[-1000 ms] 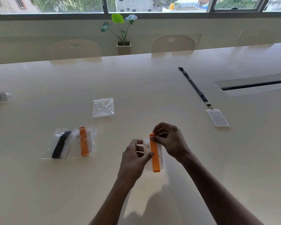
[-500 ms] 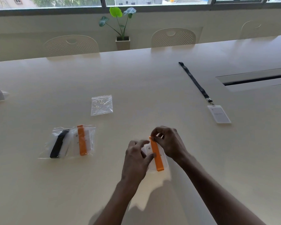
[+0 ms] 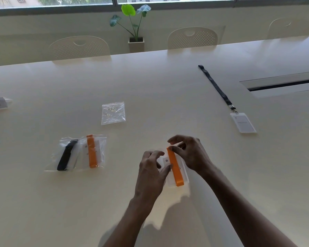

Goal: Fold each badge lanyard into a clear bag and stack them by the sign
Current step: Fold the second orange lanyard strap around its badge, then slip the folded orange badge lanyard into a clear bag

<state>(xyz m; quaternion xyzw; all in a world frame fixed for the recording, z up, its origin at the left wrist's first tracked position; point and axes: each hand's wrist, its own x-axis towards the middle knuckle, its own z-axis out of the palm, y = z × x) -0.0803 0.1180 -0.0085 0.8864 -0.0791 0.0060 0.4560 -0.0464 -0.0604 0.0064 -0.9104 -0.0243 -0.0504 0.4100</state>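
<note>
Altogether 4 lanyards [image 3: 219,89] show, 2 bagged, plus 1 empty bag [image 3: 113,113].

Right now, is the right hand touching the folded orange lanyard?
Touching. In the head view the right hand pinches the top end of the folded orange lanyard between its fingertips.

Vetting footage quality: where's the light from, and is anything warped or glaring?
Head view: daylight from the windows backlights the table; arms throw shadows toward the camera; left hand and right hand on the lanyard look dark; wide lens bows the table's far edge; empty bag glints.
</note>
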